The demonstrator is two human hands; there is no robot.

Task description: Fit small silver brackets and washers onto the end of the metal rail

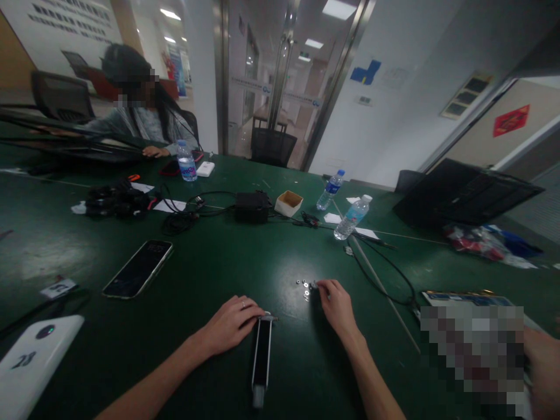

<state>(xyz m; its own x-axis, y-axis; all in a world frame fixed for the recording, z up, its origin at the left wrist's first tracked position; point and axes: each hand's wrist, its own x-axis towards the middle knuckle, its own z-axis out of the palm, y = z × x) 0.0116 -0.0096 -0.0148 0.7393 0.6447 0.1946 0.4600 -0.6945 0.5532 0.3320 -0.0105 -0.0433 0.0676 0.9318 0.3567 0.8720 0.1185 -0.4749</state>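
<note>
My left hand (234,324) is closed, its fingertips on the far end of a long, narrow metal frame (254,379) with light edges and a dark middle. A thin crosspiece (270,318) sits at that end, and a grey block (258,396) at the near one. To the right, my right hand (336,303) pinches at the edge of a small scatter of metal nuts and washers (306,293). What lies between its fingertips is too small to make out.
A phone (139,269) and a white device marked 28 (37,364) lie to the left. Farther back stand an open box (289,203), a black box (252,207), cables and water bottles (352,218). Another person's hand (542,361) is at the right edge; another person (144,105) sits across.
</note>
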